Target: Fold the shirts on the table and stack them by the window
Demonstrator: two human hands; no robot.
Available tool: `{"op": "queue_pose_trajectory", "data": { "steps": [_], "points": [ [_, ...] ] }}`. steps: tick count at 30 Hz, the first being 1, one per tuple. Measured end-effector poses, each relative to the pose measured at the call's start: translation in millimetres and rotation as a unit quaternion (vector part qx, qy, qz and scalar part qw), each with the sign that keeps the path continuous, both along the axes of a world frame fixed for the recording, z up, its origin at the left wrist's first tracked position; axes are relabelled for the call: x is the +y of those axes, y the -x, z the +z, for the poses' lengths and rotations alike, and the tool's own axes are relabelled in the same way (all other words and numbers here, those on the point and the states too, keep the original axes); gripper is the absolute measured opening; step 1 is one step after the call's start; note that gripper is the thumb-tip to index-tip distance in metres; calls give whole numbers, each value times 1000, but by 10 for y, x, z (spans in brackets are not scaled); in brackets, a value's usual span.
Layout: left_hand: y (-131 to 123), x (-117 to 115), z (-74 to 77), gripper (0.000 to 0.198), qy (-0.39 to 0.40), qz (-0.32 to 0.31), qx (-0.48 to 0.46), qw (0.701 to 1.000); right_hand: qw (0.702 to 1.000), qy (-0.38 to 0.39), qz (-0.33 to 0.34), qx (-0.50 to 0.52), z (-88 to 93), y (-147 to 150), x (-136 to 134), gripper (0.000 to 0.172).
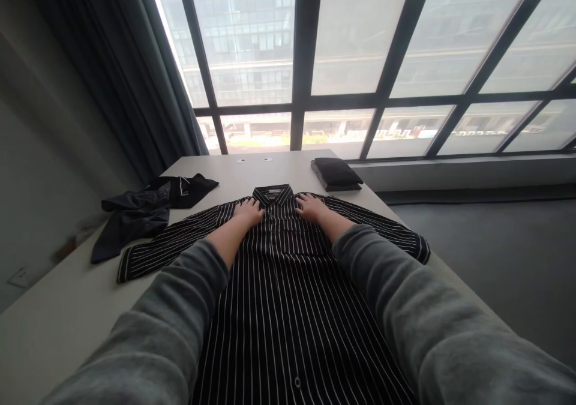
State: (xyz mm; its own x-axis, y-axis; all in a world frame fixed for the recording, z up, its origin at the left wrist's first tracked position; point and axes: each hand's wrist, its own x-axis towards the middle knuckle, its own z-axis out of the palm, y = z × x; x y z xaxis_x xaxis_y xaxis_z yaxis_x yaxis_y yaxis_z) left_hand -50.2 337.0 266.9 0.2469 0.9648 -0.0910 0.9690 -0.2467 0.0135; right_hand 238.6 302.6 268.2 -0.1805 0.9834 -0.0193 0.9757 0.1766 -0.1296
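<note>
A black shirt with white stripes (288, 297) lies spread face up on the white table, collar at the far end and both sleeves stretched out sideways. My left hand (249, 211) rests flat on its left shoulder area beside the collar, fingers extended. On the other side of the collar, my right hand (311, 207) lies on the right shoulder area, its fingers also stretched out. Neither hand grips the cloth. The shirt's lower end runs out of view at the bottom, and my grey sleeves cover parts of its sides.
Crumpled dark clothes (153, 207) lie at the table's left edge. A folded dark stack of cloth (336, 174) sits at the far right corner of the white table (58, 327). Two small white discs are near the far edge. Windows and a dark curtain (121, 63) stand behind.
</note>
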Motion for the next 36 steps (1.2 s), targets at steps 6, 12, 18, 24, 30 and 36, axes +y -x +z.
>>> {"op": "queue_pose_trajectory", "data": {
  "steps": [6, 12, 18, 24, 30, 36],
  "points": [
    [-256, 329, -248, 81, 23, 85, -17, 996, 992, 59, -109, 12, -280, 100, 230, 78],
    [-235, 543, -318, 82, 20, 82, -44, 995, 988, 60, -137, 25, -306, 12, 322, 78],
    [-337, 560, -285, 76, -26, 48, -39, 998, 988, 64, -140, 31, -268, 13, 423, 80],
    [-391, 848, -215, 77, -18, -43, -18, 999, 993, -44, -108, 29, -154, 150, 675, 69],
    [-349, 1157, -289, 75, -4, -8, -38, 999, 997, 35, -51, 50, -269, 374, 1162, 77],
    [-305, 1197, -386, 81, -18, 18, -46, 999, 995, 51, -74, 45, -476, 301, 1460, 84]
  ]
}}
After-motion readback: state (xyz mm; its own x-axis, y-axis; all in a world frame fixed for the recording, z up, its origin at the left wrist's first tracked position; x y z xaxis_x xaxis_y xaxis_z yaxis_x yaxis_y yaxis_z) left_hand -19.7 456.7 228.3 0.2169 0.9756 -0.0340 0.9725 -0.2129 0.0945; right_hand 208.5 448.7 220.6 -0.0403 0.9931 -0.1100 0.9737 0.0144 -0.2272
